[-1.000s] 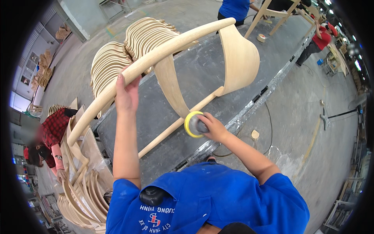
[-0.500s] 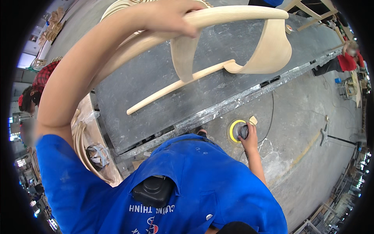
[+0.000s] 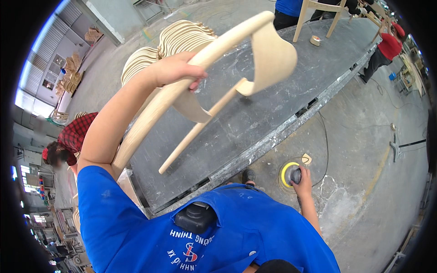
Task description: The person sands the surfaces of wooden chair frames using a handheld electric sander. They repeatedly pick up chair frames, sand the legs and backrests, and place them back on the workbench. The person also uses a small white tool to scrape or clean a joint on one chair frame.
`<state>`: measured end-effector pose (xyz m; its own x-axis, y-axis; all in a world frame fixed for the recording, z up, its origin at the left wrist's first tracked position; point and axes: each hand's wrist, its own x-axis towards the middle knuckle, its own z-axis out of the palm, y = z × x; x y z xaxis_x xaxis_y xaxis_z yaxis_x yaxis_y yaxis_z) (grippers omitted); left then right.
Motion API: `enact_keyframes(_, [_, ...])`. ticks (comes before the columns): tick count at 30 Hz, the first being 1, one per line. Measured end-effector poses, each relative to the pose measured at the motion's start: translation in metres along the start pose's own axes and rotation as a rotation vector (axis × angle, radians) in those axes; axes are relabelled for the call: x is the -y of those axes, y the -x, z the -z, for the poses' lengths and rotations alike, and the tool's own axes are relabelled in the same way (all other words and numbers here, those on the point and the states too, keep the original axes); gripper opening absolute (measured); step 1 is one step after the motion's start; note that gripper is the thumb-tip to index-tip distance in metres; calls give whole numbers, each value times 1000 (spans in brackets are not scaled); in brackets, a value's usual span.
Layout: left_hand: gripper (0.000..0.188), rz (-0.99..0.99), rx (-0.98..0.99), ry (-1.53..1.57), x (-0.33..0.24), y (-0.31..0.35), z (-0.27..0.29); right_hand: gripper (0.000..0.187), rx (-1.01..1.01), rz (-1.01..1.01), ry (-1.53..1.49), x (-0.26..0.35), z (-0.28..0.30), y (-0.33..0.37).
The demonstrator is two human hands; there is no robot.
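My left hand [image 3: 177,70] is wrapped round the upper rail of a pale wooden chair frame [image 3: 232,40]. The frame has two long rails joined by a broad curved panel [image 3: 274,57] at the far end and a narrower curved slat [image 3: 190,105] nearer me. It is held tilted over the dark table, and I cannot tell whether its lower rail touches the top. Off the table's near side, my right hand [image 3: 304,182] grips a round sander [image 3: 295,174] with a dark body and a yellow pad, its pad turned toward the left.
A long grey worktable [image 3: 273,116] runs diagonally before me. Stacked curved wooden parts [image 3: 184,38] stand beyond it. A tape roll [image 3: 315,40] and a chair frame [image 3: 321,7] are at its far end. A cable [image 3: 326,145] trails over the floor. Co-workers stand left [image 3: 79,132] and right [image 3: 387,50].
The chair frame has swung, its far end dropping left and its rails now steeper. My left hand has moved with it, still on the upper rail. My right hand keeps the sander beside the table.
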<state>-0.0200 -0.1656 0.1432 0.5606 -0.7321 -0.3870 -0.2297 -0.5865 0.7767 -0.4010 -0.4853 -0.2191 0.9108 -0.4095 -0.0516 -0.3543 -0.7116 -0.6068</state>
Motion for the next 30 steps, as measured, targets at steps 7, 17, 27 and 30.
enact_keyframes(7, [48,-62,-346,-386,75,-4,-55,80,57,-95,39,-21,14,2])
enact_keyframes(17, [41,5,-343,-651,254,-24,-251,79,120,99,63,15,37,-43])
enact_keyframes(27, [44,-34,-800,-607,313,-7,-347,75,344,280,57,116,57,-101])
enact_keyframes(30, [53,31,-757,-585,322,34,-344,74,357,298,77,139,59,-131])
